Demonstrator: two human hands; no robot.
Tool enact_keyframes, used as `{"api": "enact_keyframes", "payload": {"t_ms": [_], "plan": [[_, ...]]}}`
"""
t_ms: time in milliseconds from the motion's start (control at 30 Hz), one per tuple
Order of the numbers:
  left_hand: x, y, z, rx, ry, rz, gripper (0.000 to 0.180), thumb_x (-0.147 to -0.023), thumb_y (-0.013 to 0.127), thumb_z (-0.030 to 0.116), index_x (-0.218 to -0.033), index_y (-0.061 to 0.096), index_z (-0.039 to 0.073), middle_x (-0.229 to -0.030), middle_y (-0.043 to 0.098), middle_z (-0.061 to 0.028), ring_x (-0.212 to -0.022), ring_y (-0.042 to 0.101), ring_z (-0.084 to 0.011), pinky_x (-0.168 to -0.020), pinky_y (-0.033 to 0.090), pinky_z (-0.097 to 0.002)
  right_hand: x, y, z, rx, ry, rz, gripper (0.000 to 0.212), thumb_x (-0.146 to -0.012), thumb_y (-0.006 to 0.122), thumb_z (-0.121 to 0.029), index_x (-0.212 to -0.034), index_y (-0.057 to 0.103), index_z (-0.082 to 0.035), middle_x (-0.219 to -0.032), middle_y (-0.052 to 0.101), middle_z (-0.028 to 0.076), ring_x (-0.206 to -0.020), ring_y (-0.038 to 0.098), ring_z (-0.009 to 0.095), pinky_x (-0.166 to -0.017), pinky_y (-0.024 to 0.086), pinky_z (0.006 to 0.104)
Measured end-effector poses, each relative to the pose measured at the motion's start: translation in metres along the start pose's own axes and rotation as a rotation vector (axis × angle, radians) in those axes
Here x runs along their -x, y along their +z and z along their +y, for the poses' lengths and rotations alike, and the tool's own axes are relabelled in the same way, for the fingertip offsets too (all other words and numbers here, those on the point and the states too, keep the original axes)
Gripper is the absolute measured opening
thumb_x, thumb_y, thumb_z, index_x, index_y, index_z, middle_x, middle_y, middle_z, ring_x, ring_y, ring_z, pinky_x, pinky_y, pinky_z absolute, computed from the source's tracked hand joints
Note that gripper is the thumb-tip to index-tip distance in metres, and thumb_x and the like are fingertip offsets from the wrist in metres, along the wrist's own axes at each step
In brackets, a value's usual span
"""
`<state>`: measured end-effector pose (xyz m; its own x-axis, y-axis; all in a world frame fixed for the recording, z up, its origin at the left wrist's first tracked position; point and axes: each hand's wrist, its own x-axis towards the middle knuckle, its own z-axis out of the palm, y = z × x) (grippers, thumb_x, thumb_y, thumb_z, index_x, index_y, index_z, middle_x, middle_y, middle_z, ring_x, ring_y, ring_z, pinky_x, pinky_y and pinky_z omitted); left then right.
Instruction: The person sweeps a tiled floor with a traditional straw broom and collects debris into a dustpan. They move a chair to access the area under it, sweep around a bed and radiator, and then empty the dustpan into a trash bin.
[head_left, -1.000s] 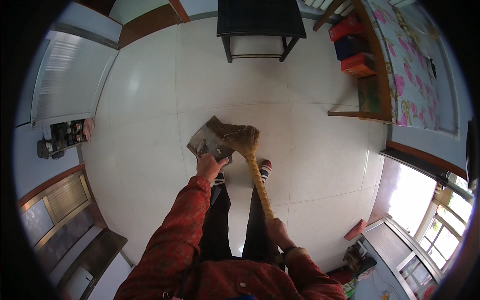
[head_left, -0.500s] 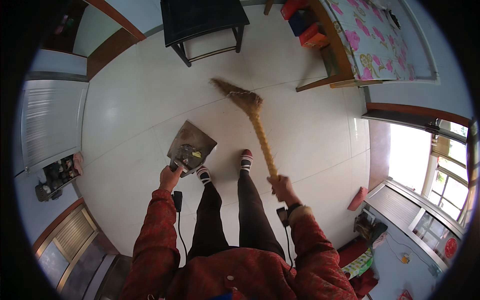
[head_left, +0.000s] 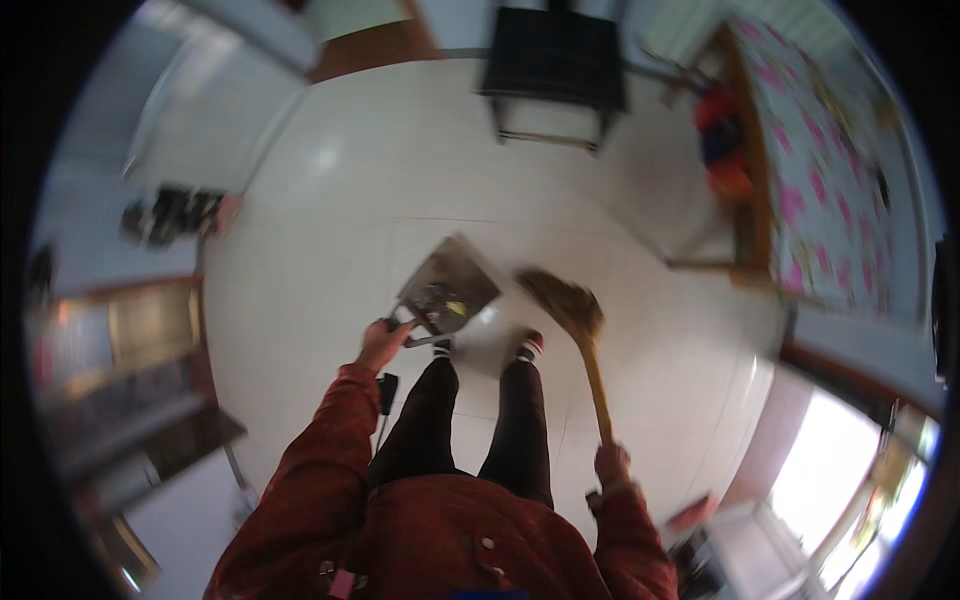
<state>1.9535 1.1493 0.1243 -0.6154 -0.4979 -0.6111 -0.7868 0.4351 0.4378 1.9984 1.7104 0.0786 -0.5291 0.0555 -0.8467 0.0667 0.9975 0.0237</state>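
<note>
My left hand (head_left: 383, 343) is closed round the handle of a metal dustpan (head_left: 462, 268). Dark sweepings and a yellow scrap (head_left: 457, 308) lie in the pan, which is in front of my left foot. On the right, my right hand (head_left: 613, 464) grips the yellow handle of a broom (head_left: 573, 305). The brown bristles point up and left, just right of the dustpan and ahead of my right foot. I cannot tell whether the bristles touch the floor.
A black stool (head_left: 555, 62) stands at the far side of the pale tiled floor (head_left: 400, 180). To the far right is a table with a flowered cloth (head_left: 815, 190), red and blue boxes beneath it. Shoes (head_left: 180, 213) sit on the left. A bright doorway (head_left: 825, 440) lies at the lower right.
The view has turned, so the room looks shifted and blurred. The broom's bristles have come closer to the dustpan, and my right hand is nearer my body. Both hands keep their hold.
</note>
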Motion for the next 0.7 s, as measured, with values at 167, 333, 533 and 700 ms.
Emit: {"api": "enact_keyframes", "payload": {"t_ms": [167,333,533,700], "plan": [[0.014,-0.025,-0.033,0.061,-0.158,0.142,0.06,-0.073,0.064,0.055,-0.08,0.065,-0.005,-0.073,0.067,-0.0208,-0.074,0.067,-0.0353,-0.068,0.051,-0.0429,0.004,-0.03,0.0,0.048,-0.002,-0.024,0.026,-0.091,0.055,-0.027,-0.099,0.064,-0.004,-0.087,0.068,0.02,-0.087,0.066,0.038,-0.074,0.052,0.0511],[0.027,-0.036,-0.088,0.201,-0.308,0.203,0.066,-0.071,0.061,0.056,-0.082,0.067,-0.009,-0.081,0.065,-0.0287,-0.083,0.066,-0.0401,-0.075,0.05,-0.045,0.0,-0.049,-0.022,-0.497,-0.211,0.123,0.025,-0.086,0.056,-0.02,-0.106,0.057,-0.005,-0.071,0.063,0.015,-0.062,0.061,0.028,-0.055,0.049,0.0408],[0.115,-0.015,-0.164,0.611,-0.438,0.373,0.059,-0.071,0.061,0.051,-0.073,0.068,-0.008,-0.07,0.065,-0.0255,-0.071,0.067,-0.0363,-0.07,0.05,-0.0436,0.032,-0.085,-0.067,-0.412,-0.182,-0.008,0.013,-0.079,0.063,-0.011,-0.078,0.053,-0.002,-0.058,0.054,0.008,-0.045,0.05,0.019,-0.042,0.042,0.0353],[0.216,0.014,-0.227,0.912,-0.551,0.448,0.061,-0.07,0.066,0.049,-0.078,0.067,-0.011,-0.071,0.065,-0.0219,-0.07,0.066,-0.031,-0.065,0.05,-0.04,0.063,-0.106,-0.153,-0.517,-0.177,-0.167,0.02,-0.081,0.061,-0.008,-0.063,0.052,-0.005,-0.05,0.049,0.005,-0.037,0.044,0.018,-0.037,0.039,0.0343]]}}
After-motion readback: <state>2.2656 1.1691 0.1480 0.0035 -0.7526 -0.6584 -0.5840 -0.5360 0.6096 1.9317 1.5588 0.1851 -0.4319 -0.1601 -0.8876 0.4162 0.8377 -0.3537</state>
